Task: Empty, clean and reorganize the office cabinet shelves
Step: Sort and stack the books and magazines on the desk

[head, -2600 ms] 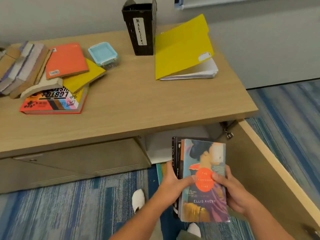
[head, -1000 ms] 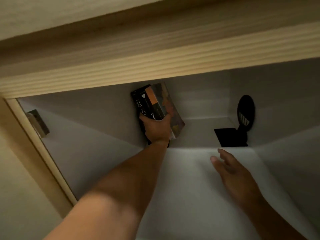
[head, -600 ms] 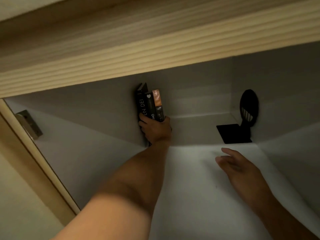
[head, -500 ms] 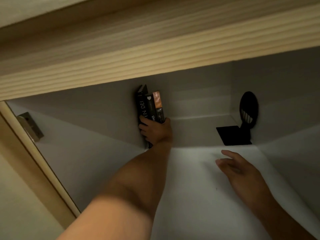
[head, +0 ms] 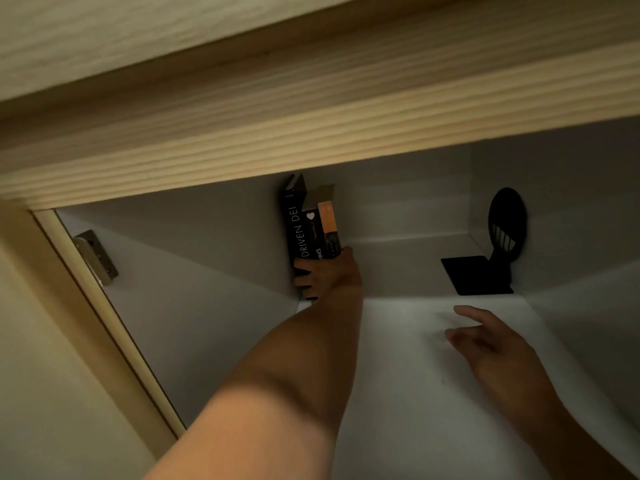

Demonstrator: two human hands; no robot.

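Three books (head: 311,226) stand upright with spines facing me at the back left of the white cabinet shelf (head: 398,393), against the left wall. The leftmost is black with white lettering, the rightmost has an orange spine. My left hand (head: 323,273) grips their lower ends, fingers on the black spine and thumb at the orange one. My right hand (head: 485,344) hovers just above the shelf floor at the right, fingers loosely spread, holding nothing. A black metal bookend (head: 485,268) stands at the back right corner, apart from the books.
The wooden cabinet top (head: 311,98) overhangs the opening close above. A door frame edge (head: 104,320) with a metal hinge (head: 95,256) runs along the left. The right cabinet wall (head: 588,306) closes the shelf beside the bookend.
The books went from both hands in front of the cabinet onto the shelf. They were tilted a second ago and now stand upright against the left wall. My right hand stayed low over the shelf.
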